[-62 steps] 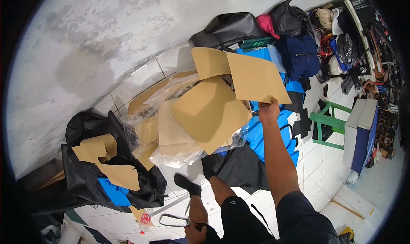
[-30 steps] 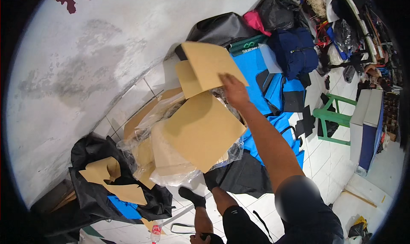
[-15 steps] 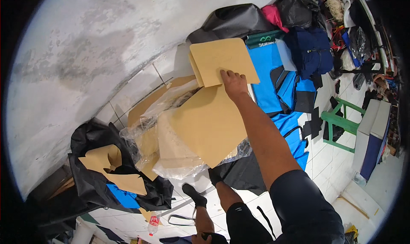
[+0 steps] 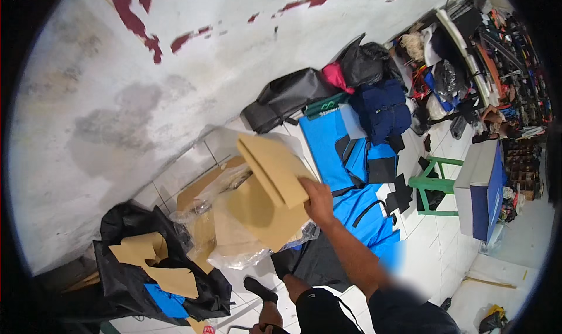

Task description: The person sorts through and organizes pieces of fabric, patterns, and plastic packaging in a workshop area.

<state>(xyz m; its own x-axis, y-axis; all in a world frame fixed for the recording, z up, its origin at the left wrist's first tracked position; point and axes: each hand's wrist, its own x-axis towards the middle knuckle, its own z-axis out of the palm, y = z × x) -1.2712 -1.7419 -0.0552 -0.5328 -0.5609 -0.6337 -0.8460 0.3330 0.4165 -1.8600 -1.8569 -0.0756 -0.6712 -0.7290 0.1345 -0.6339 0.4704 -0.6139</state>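
Note:
My right hand [image 4: 319, 202] is closed on the lower right edge of a folded tan cardboard sheet [image 4: 273, 169], lifted and tilted above the pile. Under it lies a larger flat cardboard sheet [image 4: 282, 227], partly covered by the folded one and its shadow. Clear plastic wrapping [image 4: 231, 243] spreads around and beneath that sheet. Of my left hand [image 4: 261, 329], only a small part shows at the lower edge beside my leg; its fingers are too cut off to read.
Blue and black fabric pieces [image 4: 366, 208] lie right of the cardboard. A black bag with cardboard scraps [image 4: 205, 287] sits at left. Dark bags [image 4: 295, 94] line the wall. A green stool [image 4: 433, 185] and a white-and-blue box [image 4: 477, 188] stand at right.
The folded cardboard has tilted more edge-on and come nearer to me, with my right hand still gripping it. The view has shifted, showing more wall above.

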